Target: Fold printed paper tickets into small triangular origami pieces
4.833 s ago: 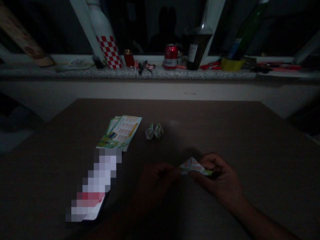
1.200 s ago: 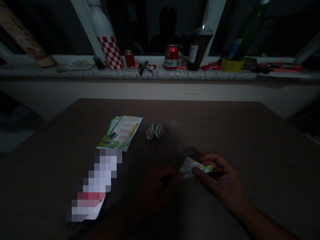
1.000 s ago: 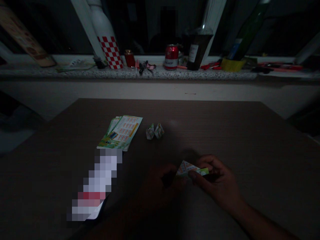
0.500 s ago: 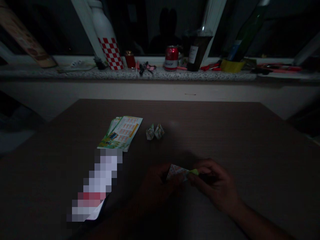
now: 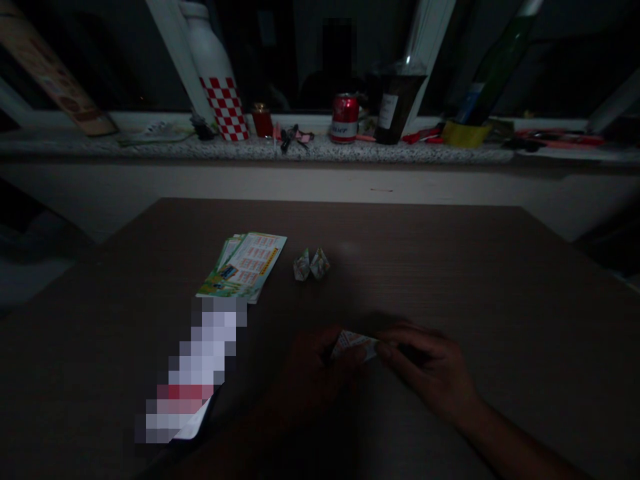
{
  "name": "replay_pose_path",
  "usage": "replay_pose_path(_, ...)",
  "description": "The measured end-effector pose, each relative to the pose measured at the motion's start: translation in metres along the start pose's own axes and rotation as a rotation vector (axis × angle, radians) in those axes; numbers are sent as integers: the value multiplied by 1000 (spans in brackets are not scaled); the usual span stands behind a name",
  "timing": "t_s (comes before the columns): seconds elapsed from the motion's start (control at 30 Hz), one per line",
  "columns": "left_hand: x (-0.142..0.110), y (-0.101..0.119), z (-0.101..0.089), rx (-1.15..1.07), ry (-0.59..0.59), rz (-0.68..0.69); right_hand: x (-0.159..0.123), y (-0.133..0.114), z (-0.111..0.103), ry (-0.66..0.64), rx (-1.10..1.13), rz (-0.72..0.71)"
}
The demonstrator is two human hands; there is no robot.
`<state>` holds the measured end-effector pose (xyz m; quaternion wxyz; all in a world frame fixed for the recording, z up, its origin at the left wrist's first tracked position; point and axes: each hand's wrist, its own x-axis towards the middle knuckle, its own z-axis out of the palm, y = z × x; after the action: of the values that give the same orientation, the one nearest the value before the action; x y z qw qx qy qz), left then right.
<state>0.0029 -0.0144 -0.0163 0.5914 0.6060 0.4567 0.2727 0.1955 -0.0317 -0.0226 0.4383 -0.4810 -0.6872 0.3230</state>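
Note:
Between my hands, low over the table, is a small folded paper [image 5: 353, 342] with printed rows on it. My left hand [image 5: 320, 367] is closed on its left side, thumb lying across the front. My right hand [image 5: 430, 367] pinches the paper's right corner between thumb and fingers. Farther back stand two small folded paper pieces [image 5: 311, 265], side by side. To their left lies a stack of printed calendar cards [image 5: 245, 267], green and white. The light is dim, and my left fingers behind the paper are mostly hidden.
A phone [image 5: 193, 427] with a blurred-out screen lies left of my hands on the brown table [image 5: 425, 253]. Along the stone windowsill [image 5: 310, 152] stand a checkered bottle [image 5: 226, 107], a red can [image 5: 345, 119], a dark cup [image 5: 393, 110] and a green bottle [image 5: 500, 73].
My right fingers have closed over the paper's right corner, and the yellow-green tip that showed there is now covered. The left hand has barely moved.

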Motion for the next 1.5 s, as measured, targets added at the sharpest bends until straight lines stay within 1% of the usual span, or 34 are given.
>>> replay_pose_path(0.2,1,-2,0,52,-14,-4,-3,1,0,-82,-7,89)
replay_pose_path(0.3,1,-1,0,12,-35,-34,-4,2,0,-108,33,138)
replay_pose_path(0.43,2,1,0,-69,-58,-42,-4,4,1,-126,76,180)
replay_pose_path(0.67,4,-5,-1,-203,-118,-47,-5,2,1,-153,116,179)
replay_pose_path(0.77,5,-5,0,-258,-148,-67,-6,1,0,-141,118,181)
replay_pose_path(0.87,6,-5,-1,-298,-152,-72,-6,3,-1,-177,146,200)
replay_pose_path(0.97,7,-5,-4,-306,-129,-72,-4,7,-2,-198,183,181)
replay_pose_path(1.07,8,-5,-7,-332,-104,-65,-3,9,-6,-147,190,140)
replay_pose_path(1.2,9,-5,-10,-323,-107,-79,-3,7,-8,-89,87,92)
replay_pose_path(1.37,10,-5,-9,-312,-91,-96,-2,3,-7,10,-18,32)
replay_pose_path(1.43,10,-5,-9,-309,-101,-93,-2,3,-5,-8,-33,18)
replay_pose_path(1.5,10,-5,-8,-301,-114,-85,-2,4,-4,-64,-34,19)
